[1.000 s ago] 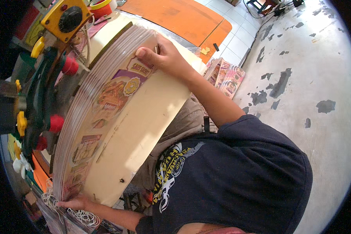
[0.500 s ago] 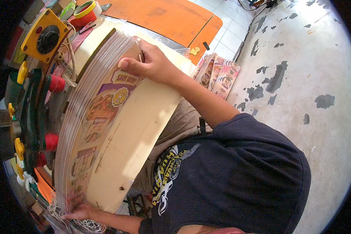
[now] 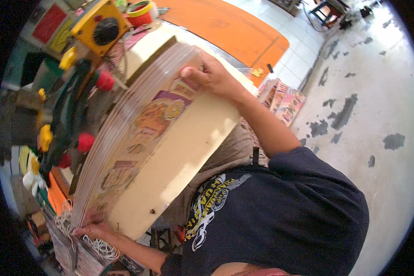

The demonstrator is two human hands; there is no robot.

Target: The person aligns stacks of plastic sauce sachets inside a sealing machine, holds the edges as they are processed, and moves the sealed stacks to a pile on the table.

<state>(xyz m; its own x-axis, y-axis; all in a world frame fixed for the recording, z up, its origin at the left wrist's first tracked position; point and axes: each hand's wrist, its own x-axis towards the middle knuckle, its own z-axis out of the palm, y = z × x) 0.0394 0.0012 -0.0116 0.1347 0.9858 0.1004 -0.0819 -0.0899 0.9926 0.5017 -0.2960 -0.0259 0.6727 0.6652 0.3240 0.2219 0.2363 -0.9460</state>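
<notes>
A thick stack of printed plastic sheets (image 3: 140,124), with purple and orange food pictures on its face and clear layered edges, stands bowed over a cream board (image 3: 175,156). My right hand (image 3: 211,78) grips its far end, with the thumb on the printed face and the other fingers behind the stack. Around the near lower end, my left hand (image 3: 93,229) is closed, its fingers partly hidden. Beside the stack's left edge is a dark green machine frame (image 3: 64,119) with yellow knobs and red cylinders.
A yellow box with a black dial (image 3: 101,28) stands at the far left, near rolls of tape (image 3: 140,13). Loose white string (image 3: 103,248) lies by my left hand. More printed sheets (image 3: 283,101) stand beyond my right arm. An orange tabletop (image 3: 230,27) lies ahead.
The view has shifted, so the surroundings sit further right in the picture. Both hands keep their hold on the stack, which looks slightly more tilted.
</notes>
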